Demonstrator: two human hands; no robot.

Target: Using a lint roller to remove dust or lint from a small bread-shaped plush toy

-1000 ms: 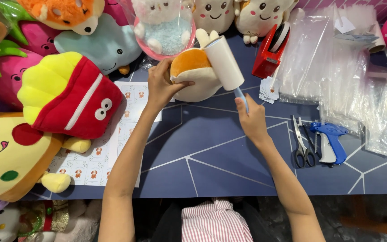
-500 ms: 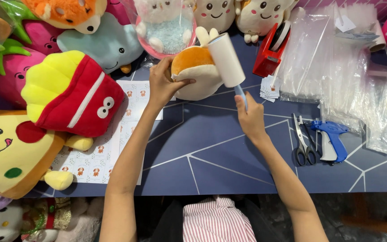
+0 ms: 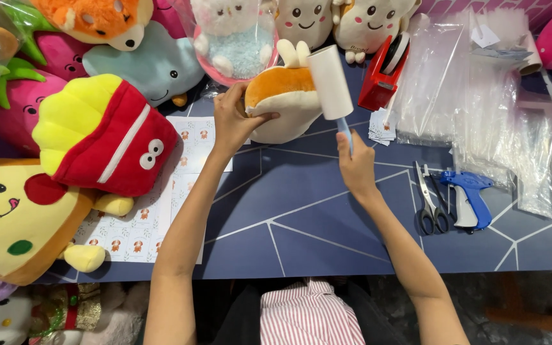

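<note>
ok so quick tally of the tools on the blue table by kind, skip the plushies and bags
lint roller: 1, in the right hand
scissors: 1
blue tagging gun: 1
red tape dispenser: 1
total: 4

The left hand (image 3: 234, 121) covered the near end of the orange and white plush (image 3: 285, 105), and its fingertips were lost behind that toy. Beside the plush, the lint roller (image 3: 330, 82) hid part of its back, and the roller's blue handle vanished inside the right hand (image 3: 354, 167). Left of the plush, the pizza-slice plush (image 3: 14, 217) ran off the picture's edge. The small prints on the sticker sheets (image 3: 138, 220) were too tiny to tell.
</note>
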